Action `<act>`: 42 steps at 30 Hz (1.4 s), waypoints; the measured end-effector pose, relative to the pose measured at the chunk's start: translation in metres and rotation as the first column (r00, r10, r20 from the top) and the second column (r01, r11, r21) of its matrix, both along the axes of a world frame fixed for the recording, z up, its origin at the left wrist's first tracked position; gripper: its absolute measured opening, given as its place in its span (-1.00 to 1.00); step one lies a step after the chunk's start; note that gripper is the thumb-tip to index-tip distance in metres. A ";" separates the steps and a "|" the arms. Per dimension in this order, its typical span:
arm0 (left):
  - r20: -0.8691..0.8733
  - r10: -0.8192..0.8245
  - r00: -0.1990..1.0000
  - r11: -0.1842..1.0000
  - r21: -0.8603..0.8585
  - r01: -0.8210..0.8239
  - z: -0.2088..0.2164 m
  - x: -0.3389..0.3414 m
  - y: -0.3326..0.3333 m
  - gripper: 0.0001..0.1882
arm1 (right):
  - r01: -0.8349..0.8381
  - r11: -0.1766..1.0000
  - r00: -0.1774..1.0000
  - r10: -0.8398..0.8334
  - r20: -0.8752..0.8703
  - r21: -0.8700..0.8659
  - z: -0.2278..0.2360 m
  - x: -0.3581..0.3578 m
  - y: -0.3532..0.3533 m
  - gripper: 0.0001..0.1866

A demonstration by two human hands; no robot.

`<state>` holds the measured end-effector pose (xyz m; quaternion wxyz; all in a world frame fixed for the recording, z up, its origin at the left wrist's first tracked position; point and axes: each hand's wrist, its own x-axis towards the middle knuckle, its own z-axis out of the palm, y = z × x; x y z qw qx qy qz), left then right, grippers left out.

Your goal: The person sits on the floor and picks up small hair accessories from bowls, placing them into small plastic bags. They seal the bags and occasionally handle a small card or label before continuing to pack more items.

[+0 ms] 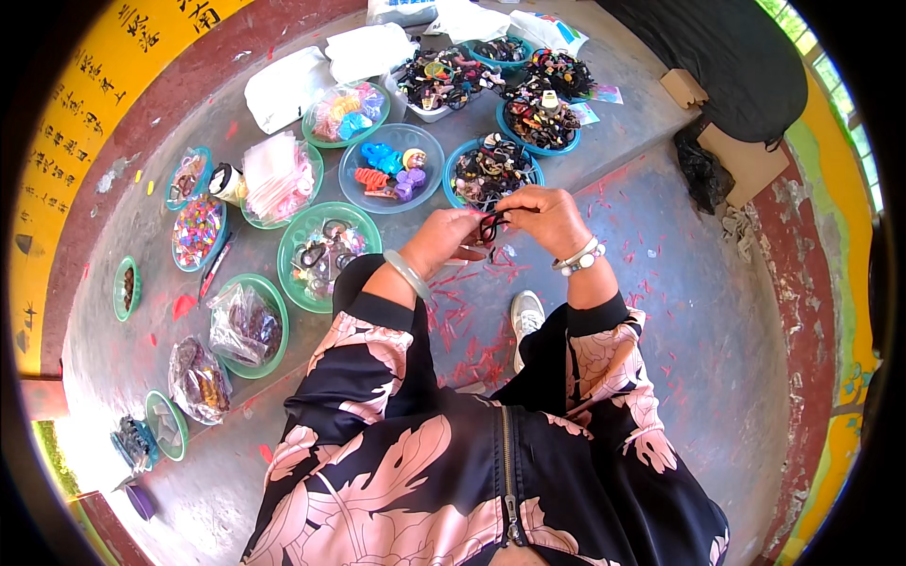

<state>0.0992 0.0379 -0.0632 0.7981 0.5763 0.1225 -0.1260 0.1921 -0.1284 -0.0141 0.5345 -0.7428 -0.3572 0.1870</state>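
Between my two hands is a small black elastic hair tie (491, 225), held up in front of my knees. My left hand (441, 238) pinches its left side, with a pale bangle on that wrist. My right hand (547, 217) has thumb and finger closed on the other side, bracelets on the wrist. Just beyond them stands a blue bowl (453, 196) heaped with dark hair ties. Left of my left hand, a green bowl (288, 274) holds hair ties and small clear packets.
Farther off are a clear bowl (436, 156) of colourful hair clips, a green bowl (319, 174) with pink plastic bags and a white bag (288, 90). A green bowl (280, 363) holds a bagged brown bundle. Red scraps (472, 330) litter the floor. A black bag (703, 170) lies right.
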 end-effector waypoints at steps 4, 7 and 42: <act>0.022 0.032 0.999 0.994 -0.105 -0.029 0.006 -0.004 0.000 -0.69 | -0.026 0.999 0.973 0.030 0.228 -0.020 -0.004 0.004 -0.003 -0.85; 0.028 0.049 0.998 0.996 -0.081 -0.047 0.011 -0.005 -0.002 -0.69 | -0.066 0.998 0.915 0.066 0.398 -0.013 -0.005 0.001 -0.001 -0.86; 0.035 0.097 0.995 0.980 -0.176 -0.089 0.010 -0.002 -0.002 -0.70 | 0.045 0.999 0.961 -0.049 0.272 0.021 -0.005 -0.019 0.016 -0.85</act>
